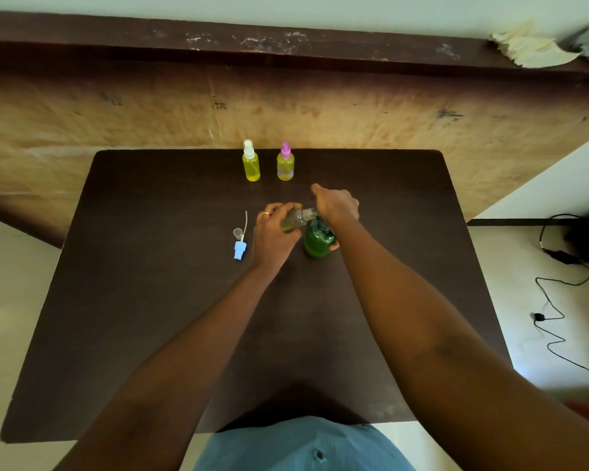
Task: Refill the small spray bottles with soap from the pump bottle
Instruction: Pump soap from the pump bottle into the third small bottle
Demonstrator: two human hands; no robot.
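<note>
A green pump bottle (317, 243) stands mid-table. My right hand (337, 203) lies over its pump head, and a fingertip shows at the bottle's lower right side. My left hand (272, 232) grips a small clear spray bottle (296, 219), uncapped and tilted, with its open neck at the pump's spout. A little yellow-green liquid lies in it. Its blue spray head (239, 248) with a white tube lies on the table left of my left hand, beside a small clear cap (237, 232). Two capped yellow spray bottles stand at the back: white-topped (251, 163) and pink-topped (285, 163).
The dark brown table (150, 300) ends against a wooden panel (116, 107) at the back. Black cables (555, 300) trail on the pale floor to the right. Crumpled paper (531, 49) sits on the ledge at the upper right.
</note>
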